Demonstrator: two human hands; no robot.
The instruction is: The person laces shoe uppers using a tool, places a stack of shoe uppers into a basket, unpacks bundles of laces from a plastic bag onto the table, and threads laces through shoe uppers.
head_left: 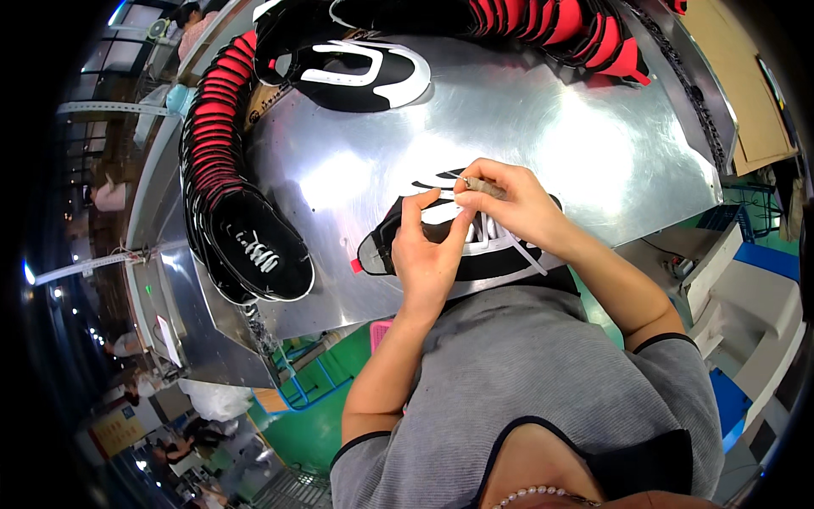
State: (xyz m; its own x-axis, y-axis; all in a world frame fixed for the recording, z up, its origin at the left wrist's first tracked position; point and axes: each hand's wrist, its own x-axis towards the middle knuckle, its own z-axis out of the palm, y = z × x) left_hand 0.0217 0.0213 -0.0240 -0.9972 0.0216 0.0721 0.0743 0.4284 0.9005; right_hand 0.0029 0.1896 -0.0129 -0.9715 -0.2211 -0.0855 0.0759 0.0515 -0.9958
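Note:
A black and white shoe upper with a red heel tab lies on the metal tabletop right in front of me. My left hand grips it near its opening, thumb and index finger on the near and far sides. In my right hand is a small hand tool with a wrapped, tan handle and a thin metal tip, held over the far edge of the upper. White lace crosses the upper, and a loose end hangs over its near side. The tool's tip is too small to make out fully.
A long nested row of black and red shoe uppers curves down the left side. Another row runs along the back. A black and white upper lies near it. The shiny metal table has a raised right edge.

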